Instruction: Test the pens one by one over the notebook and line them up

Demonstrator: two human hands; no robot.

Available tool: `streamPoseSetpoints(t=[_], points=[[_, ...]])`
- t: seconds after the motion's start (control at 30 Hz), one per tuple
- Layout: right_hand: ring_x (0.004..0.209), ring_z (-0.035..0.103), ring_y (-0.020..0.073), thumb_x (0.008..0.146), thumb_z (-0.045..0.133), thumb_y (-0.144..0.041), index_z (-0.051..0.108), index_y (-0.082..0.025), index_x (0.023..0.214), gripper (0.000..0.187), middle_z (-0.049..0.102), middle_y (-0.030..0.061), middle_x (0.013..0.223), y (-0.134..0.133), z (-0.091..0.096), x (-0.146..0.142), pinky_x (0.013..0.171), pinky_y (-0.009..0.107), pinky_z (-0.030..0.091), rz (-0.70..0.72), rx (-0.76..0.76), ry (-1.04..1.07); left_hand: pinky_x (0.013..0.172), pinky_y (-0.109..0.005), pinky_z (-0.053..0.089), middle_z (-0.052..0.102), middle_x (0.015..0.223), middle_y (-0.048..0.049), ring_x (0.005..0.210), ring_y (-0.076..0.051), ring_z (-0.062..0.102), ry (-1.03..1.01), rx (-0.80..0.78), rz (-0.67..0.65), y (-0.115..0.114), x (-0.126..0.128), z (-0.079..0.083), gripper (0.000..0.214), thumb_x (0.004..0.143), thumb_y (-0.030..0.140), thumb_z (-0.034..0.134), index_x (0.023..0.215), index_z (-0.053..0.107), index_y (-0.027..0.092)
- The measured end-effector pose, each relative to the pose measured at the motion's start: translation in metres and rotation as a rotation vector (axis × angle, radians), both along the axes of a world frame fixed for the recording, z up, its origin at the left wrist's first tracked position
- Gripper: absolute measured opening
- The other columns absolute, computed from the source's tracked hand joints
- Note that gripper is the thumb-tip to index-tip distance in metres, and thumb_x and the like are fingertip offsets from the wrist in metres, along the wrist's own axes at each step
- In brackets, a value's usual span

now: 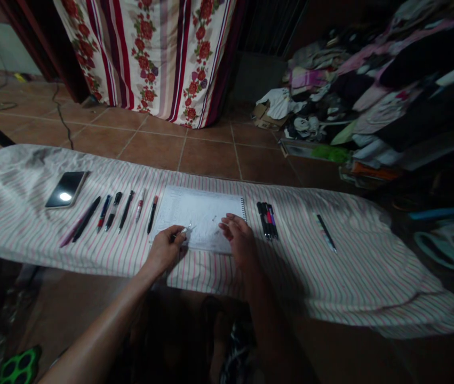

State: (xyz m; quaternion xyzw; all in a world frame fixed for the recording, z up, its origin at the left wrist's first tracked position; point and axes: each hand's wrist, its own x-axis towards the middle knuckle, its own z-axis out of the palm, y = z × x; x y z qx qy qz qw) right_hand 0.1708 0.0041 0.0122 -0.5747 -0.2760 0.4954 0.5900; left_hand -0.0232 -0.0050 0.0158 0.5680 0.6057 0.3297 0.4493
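Note:
A spiral notebook (198, 210) lies open on a striped cloth (331, 266) spread on the floor. My left hand (166, 248) rests at the notebook's near left corner, its fingers pinched on a pale pen (184, 230) whose tip points onto the page. My right hand (238, 234) sits on the page's near right part, fingers loosely curled, holding nothing I can make out. A row of several pens (110, 213) lies left of the notebook. A small bunch of pens (267, 220) lies just right of it, and a single dark pen (326, 232) farther right.
A phone (66, 189) with a lit glare lies at the cloth's left. A floral striped curtain (150, 58) hangs behind on the tiled floor (210, 154). A heap of clothes (371, 90) fills the right. A green object (21, 367) sits at bottom left.

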Motion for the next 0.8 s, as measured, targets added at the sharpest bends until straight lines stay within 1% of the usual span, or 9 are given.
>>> streamPoseSetpoints(t=[0.07,0.13,0.23,0.33,0.4,0.5,0.57,0.7,0.8], points=[[0.063,0.059,0.0126,0.061,0.063,-0.036,0.057,-0.018,0.088,0.033,0.063,0.0027,0.076,0.0,-0.001,0.008,0.05,0.022,0.04,0.017,-0.022,-0.093,0.061,-0.026,0.047,0.066,0.072,-0.0035,0.059,-0.013,0.058,0.029,0.008,-0.009,0.001,0.0,0.001,0.029,0.077,0.031,0.051,0.096,0.065,0.013],[0.058,0.057,0.0128,0.061,0.063,-0.036,0.057,-0.017,0.084,0.03,0.061,0.0009,0.068,0.001,-0.003,0.015,0.047,0.022,0.037,0.008,-0.028,-0.21,0.062,-0.026,0.047,0.067,0.074,-0.0039,0.062,-0.014,0.059,0.056,0.012,-0.017,0.001,0.0,0.002,0.028,0.077,0.029,0.051,0.096,0.065,0.014],[0.059,0.056,0.0144,0.059,0.063,-0.033,0.059,-0.018,0.074,0.021,0.06,0.0001,0.063,0.002,-0.005,0.019,0.051,0.024,0.039,0.012,0.004,-0.459,0.061,-0.025,0.047,0.068,0.076,-0.0045,0.065,-0.014,0.06,0.101,0.013,-0.039,0.0,0.0,0.005,0.026,0.078,0.026,0.051,0.096,0.066,0.015],[0.059,0.056,0.0153,0.059,0.061,-0.029,0.06,-0.02,0.067,0.012,0.06,-0.0007,0.059,0.004,-0.009,0.019,0.056,0.026,0.041,0.115,0.022,-0.701,0.061,-0.025,0.046,0.068,0.074,-0.0045,0.062,-0.014,0.06,0.149,0.005,-0.07,-0.002,-0.001,0.01,0.026,0.079,0.025,0.049,0.096,0.066,0.014],[0.061,0.057,0.0159,0.062,0.058,-0.028,0.061,-0.02,0.067,0.009,0.061,-0.0005,0.061,0.006,-0.012,0.018,0.059,0.027,0.042,0.179,0.024,-0.785,0.061,-0.026,0.046,0.068,0.074,-0.0045,0.061,-0.014,0.06,0.18,0.005,-0.085,-0.004,-0.002,0.013,0.026,0.079,0.024,0.049,0.097,0.066,0.014],[0.068,0.06,0.017,0.067,0.056,-0.027,0.061,-0.021,0.069,0.008,0.064,0.0007,0.067,0.014,-0.014,0.016,0.065,0.027,0.042,0.209,0.016,-0.918,0.062,-0.026,0.046,0.069,0.074,-0.0044,0.063,-0.015,0.06,0.212,-0.001,-0.088,-0.005,-0.003,0.016,0.025,0.08,0.023,0.049,0.097,0.066,0.015],[0.071,0.06,0.0178,0.07,0.057,-0.03,0.061,-0.021,0.069,0.01,0.065,0.0019,0.069,0.022,-0.013,0.014,0.066,0.027,0.041,0.197,-0.037,-1.054,0.062,-0.026,0.046,0.069,0.075,-0.0045,0.065,-0.016,0.061,0.22,-0.009,-0.088,-0.004,-0.002,0.017,0.026,0.08,0.023,0.049,0.098,0.065,0.016],[0.074,0.06,0.0196,0.075,0.056,-0.042,0.062,-0.02,0.069,0.024,0.067,0.007,0.074,0.039,-0.012,0.006,0.066,0.028,0.039,0.213,-0.17,-1.306,0.065,-0.027,0.045,0.07,0.081,-0.006,0.07,-0.017,0.062,0.242,-0.001,-0.09,-0.002,0.002,0.015,0.027,0.081,0.023,0.049,0.1,0.065,0.015],[0.079,0.059,0.0215,0.073,0.059,-0.042,0.063,-0.02,0.068,0.023,0.067,0.0099,0.078,0.047,-0.013,0.0,0.067,0.03,0.039,0.239,-0.223,-1.382,0.069,-0.027,0.045,0.07,0.086,-0.0075,0.076,-0.018,0.063,0.263,0.012,-0.092,-0.001,0.004,0.013,0.026,0.081,0.022,0.049,0.1,0.065,0.015]])
